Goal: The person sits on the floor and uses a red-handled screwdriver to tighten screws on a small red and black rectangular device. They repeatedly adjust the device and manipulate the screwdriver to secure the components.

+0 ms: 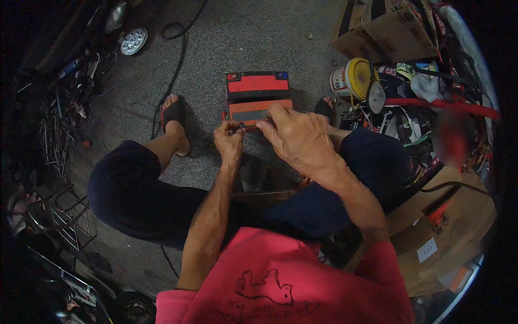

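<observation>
A box-shaped battery (258, 86) with a red and black top and an orange front stands on the floor between my feet. A grey strip (249, 115) runs along its orange front. At the front's lower left corner, my left hand (230, 144) is closed in a pinch, with a small dark piece at its fingertips that is too small to name. My right hand (303, 139) hangs over the front's right end, back of the hand up. Its fingers are bent in and its thumb points left, toward the left fingertips. Whatever it grips is hidden beneath it.
A white and yellow bucket (359, 78) lies tipped at the right, by a heap of cables and parts. Cardboard boxes (396, 32) stand behind it. On the left are a black cable (175, 75), a round lamp (134, 41) and metal rods (54, 135).
</observation>
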Demonstrator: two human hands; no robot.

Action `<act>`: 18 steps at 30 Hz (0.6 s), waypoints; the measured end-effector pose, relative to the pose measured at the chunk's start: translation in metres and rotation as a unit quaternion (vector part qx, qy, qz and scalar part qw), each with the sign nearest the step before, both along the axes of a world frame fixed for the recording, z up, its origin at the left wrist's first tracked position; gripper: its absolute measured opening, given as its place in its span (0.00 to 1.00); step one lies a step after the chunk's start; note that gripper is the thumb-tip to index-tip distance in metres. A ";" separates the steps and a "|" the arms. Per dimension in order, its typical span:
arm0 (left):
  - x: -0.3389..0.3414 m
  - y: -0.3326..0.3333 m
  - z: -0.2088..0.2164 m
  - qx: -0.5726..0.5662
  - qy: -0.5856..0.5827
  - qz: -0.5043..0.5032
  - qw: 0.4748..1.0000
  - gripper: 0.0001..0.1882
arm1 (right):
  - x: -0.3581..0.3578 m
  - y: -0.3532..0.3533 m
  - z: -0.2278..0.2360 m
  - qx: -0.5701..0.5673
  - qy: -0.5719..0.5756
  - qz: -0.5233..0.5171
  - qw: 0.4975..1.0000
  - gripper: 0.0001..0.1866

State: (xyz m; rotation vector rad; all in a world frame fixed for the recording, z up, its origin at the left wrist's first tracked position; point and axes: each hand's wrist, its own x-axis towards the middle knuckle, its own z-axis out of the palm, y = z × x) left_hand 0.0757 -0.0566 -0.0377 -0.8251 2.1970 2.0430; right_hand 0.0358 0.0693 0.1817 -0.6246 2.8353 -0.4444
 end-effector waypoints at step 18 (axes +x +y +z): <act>-0.001 0.002 -0.004 -0.012 -0.003 -0.011 1.000 0.10 | 0.000 0.006 -0.004 -0.026 0.001 0.009 1.000 0.13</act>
